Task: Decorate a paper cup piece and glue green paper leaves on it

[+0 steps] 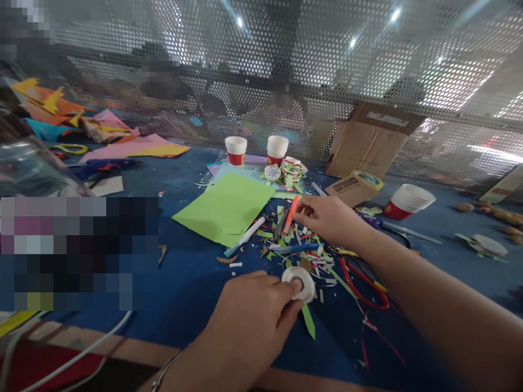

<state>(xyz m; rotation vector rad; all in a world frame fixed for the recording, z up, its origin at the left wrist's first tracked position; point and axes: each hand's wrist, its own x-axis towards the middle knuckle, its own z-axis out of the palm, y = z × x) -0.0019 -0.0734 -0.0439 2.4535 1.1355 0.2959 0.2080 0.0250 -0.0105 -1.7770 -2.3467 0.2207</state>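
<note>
My left hand (255,310) pinches a small white round piece (309,283), with a fingertip over its middle. A pointed green paper strip (309,322) shows just below it. Farther forward, my right hand (327,218) has its fingers closed at the side of an orange-red marker (290,215), which is tilted over the paper scraps. Beside that lie a dark slim tool (280,226), a blue marker (298,248) and a white marker (247,235) with a blue tip. Red-handled scissors (368,291) rest under my right forearm.
Green paper sheets (226,207) lie left of the scraps. Stacked paper cups (236,151) stand at the back, and another stack (409,201) leans at right. A cardboard box (368,141) stands against the perforated metal screen (253,71). Coloured paper (139,147) and a glue gun (100,167) occupy the left.
</note>
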